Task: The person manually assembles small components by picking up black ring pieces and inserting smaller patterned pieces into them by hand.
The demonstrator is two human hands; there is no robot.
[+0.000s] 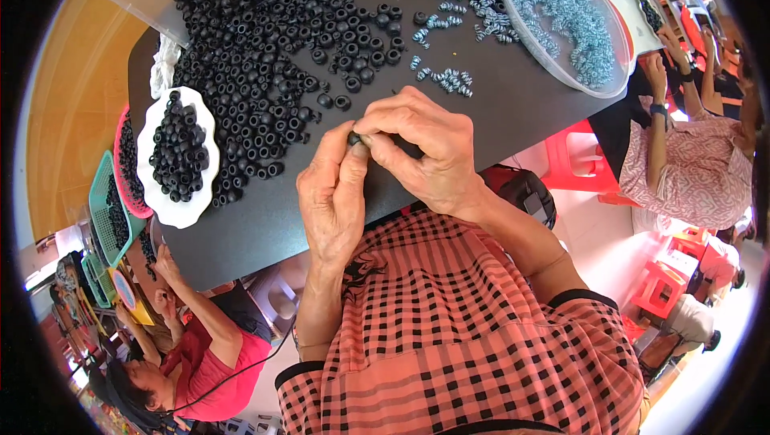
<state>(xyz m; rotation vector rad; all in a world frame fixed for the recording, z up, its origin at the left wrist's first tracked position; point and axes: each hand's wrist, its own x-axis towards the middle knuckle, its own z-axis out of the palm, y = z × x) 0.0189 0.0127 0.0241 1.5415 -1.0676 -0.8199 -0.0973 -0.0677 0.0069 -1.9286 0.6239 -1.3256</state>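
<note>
My left hand pinches a small round black hollow piece between thumb and fingertips, over the front part of the dark table. Against it press the thumb and fingertips of my right hand. Whatever those right fingers hold is hidden. A large heap of similar black pieces, many showing a round hole, spreads across the table ahead and to the left. Beyond my right hand lie several loose small coil springs. More springs fill a clear round tub at the right.
A white scalloped dish of finished-looking black balls stands at the table's left edge. Pink and green baskets sit beyond it. One person works at the left, others at the right. Red stools stand on the right-hand floor.
</note>
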